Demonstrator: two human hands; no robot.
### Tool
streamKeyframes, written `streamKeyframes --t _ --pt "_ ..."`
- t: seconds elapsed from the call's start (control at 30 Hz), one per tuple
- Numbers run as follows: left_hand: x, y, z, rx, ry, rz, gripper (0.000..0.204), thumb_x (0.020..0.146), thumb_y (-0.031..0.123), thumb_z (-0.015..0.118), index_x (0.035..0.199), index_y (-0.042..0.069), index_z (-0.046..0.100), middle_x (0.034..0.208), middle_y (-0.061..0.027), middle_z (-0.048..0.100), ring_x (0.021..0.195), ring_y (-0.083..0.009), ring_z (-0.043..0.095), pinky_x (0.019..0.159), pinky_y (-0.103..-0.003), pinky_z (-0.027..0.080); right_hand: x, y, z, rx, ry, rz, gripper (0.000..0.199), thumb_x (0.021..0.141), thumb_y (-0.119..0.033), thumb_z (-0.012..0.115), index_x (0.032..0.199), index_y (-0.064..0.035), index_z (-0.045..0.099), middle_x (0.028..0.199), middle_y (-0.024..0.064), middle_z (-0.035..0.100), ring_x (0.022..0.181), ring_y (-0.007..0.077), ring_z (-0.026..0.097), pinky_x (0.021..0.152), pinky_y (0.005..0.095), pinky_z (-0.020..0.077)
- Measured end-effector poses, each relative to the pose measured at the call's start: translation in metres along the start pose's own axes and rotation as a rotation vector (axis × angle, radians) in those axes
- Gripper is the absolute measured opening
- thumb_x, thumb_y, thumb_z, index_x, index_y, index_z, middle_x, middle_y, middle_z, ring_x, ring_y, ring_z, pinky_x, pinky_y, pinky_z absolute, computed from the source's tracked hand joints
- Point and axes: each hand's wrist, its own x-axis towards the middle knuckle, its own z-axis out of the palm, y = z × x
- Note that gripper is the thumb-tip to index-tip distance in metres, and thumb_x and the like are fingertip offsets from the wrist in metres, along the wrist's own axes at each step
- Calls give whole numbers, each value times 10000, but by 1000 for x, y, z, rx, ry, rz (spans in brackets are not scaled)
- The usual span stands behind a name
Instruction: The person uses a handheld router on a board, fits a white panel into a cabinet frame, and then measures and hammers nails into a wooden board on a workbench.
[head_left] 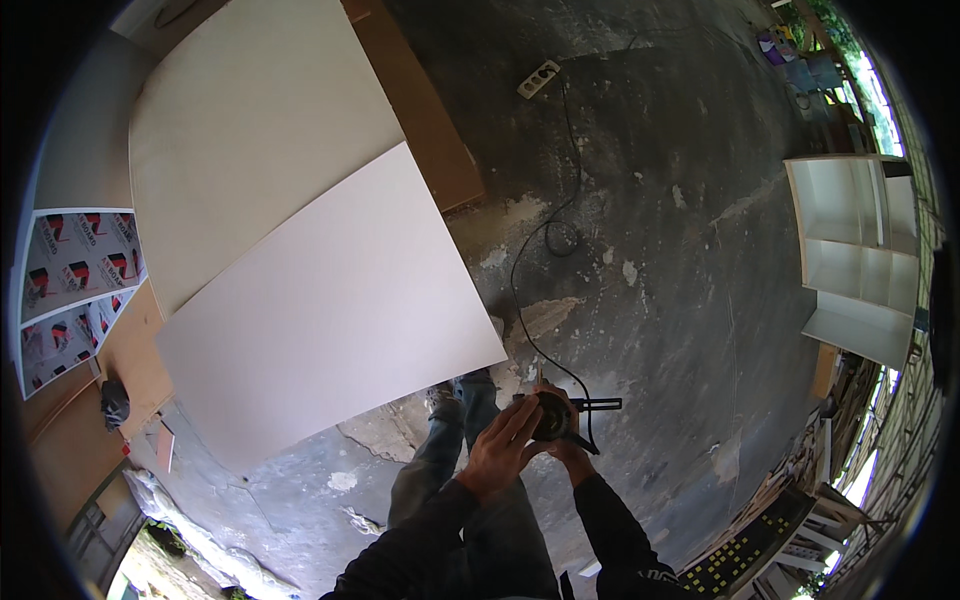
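Note:
Both my hands hold a small black corded power tool in front of my waist, above a dark concrete floor. My left hand lies over its left side with the fingers stretched across the top. My right hand grips it from below and the right. A thin black bar sticks out of the tool to the right. Its black cable runs away over the floor to a white power strip. My legs in jeans stand below the tool.
Two large pale boards lie overlapping to my left, near brown boards. A white shelf cabinet stands at right. Printed sheets lie at far left. Stacked timber and a perforated panel sit at lower right.

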Motion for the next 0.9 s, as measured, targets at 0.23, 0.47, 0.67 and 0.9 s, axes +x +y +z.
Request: streamKeyframes --t 0.23,0.47,0.67,0.9 --pt "1 -12 18 -72 -65 -51 661 686 152 862 1222 -94 565 1343 -234 515 1206 -391 550 974 -439 508 -11 41 10 249 110 136 812 585 -285 910 1272 -43 551 1277 101 553 1195 215 553 1005 339 454" --pt "11 -41 51 42 -98 -90 680 709 159 857 1270 -67 543 1337 -230 520 1198 -395 545 972 -439 495 20 66 10 -61 203 -31 486 904 -293 686 1298 -53 531 1277 85 595 1159 203 577 1045 355 429" --pt "-6 -73 66 106 50 -374 524 791 138 800 1245 -19 590 1239 -208 599 1111 -356 603 886 -404 525 60 167 5 2 351 143 607 756 -123 842 1281 -39 550 1198 69 633 1066 187 618 912 317 513" --pt "-132 -143 33 158 219 -977 239 897 81 669 1120 -6 661 1075 -129 683 946 -220 670 728 -332 540 150 272 -40 125 642 408 454 686 -52 869 1096 -21 679 1072 59 698 967 207 664 879 323 533"
